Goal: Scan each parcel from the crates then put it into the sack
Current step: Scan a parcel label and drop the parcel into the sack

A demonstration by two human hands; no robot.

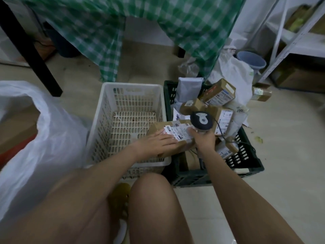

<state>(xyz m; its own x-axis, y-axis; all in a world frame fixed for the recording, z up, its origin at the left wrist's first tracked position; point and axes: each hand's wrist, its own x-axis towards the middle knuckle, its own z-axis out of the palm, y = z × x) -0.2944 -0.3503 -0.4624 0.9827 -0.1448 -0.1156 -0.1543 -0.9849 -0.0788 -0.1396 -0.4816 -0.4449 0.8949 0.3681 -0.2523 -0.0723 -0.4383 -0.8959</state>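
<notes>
A brown cardboard parcel (pixel 173 127) with a white label lies across the gap between the white crate (pixel 105 110) and the dark green crate (pixel 246 166). My left hand (pixel 156 142) lies flat on its label with straight fingers. Just right of the parcel, my right hand (pixel 204 138) grips the handle of a dark barcode scanner (pixel 202 121), whose head points at the label. The green crate holds several more parcels (pixel 219 95). The white sack (pixel 44 138) stands open at the left.
A table with a green checked cloth (pixel 158 32) stands behind the crates, its black leg (pixel 31 55) at far left. White metal shelving (pixel 290 41), a blue bucket (pixel 251 60) and a loose parcel (pixel 261 93) lie to the right. My knees fill the foreground.
</notes>
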